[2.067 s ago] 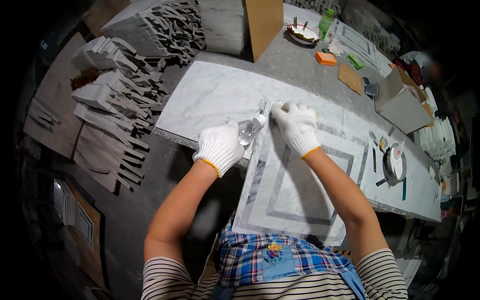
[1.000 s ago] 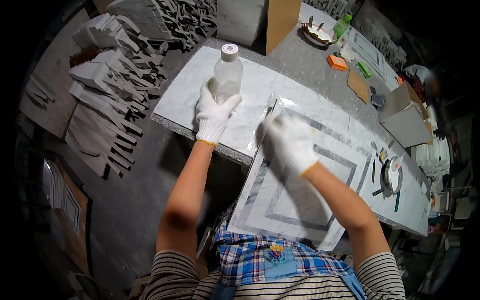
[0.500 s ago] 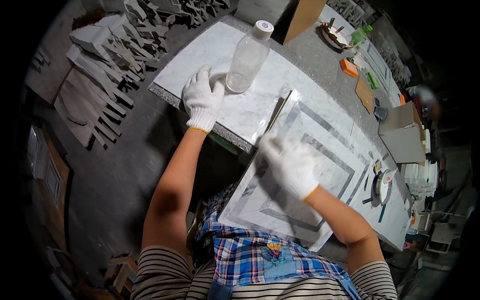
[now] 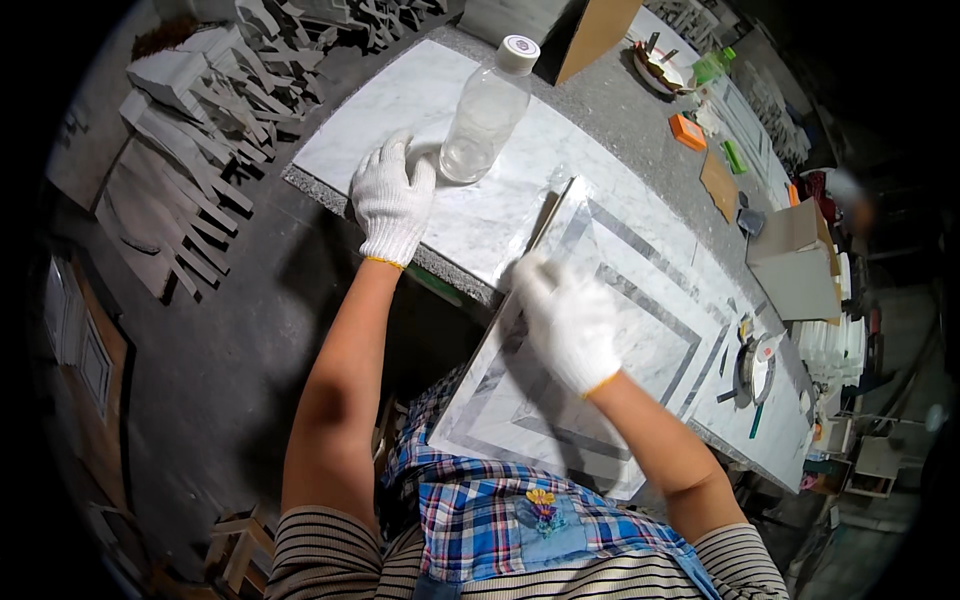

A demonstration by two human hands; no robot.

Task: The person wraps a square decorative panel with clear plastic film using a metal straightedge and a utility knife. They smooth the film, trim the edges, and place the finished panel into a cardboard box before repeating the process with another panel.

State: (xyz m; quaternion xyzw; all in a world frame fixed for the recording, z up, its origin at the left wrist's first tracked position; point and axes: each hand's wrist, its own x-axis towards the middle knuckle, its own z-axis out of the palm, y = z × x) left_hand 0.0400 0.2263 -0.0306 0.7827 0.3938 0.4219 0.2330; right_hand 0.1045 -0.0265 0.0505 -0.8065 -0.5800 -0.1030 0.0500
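Note:
My left hand point(image 4: 392, 202), in a white knitted glove, lies with its fingers apart on a white marble slab point(image 4: 470, 215). Just right of its fingertips stands an upright, clear plastic bottle point(image 4: 487, 115) with a white cap. A white marble panel point(image 4: 640, 330) with grey inlaid frames lies tilted in front of me, its near end by my apron. Over the panel's left edge is my right hand point(image 4: 570, 325), gloved the same way. Its fingers are curled and blurred by motion; whatever they hold, if anything, is hidden.
At the far right of the grey worktop sit a bowl with tools point(image 4: 660, 72), an orange box point(image 4: 687, 132) and an open carton point(image 4: 795, 262). A roll of tape point(image 4: 757, 370) lies beyond the panel. Marble offcuts point(image 4: 215, 130) are heaped on the floor at left.
The whole view has shifted slightly to the left. My right hand has moved a little away from me along the panel's left edge. My left hand stays in place beside the bottle.

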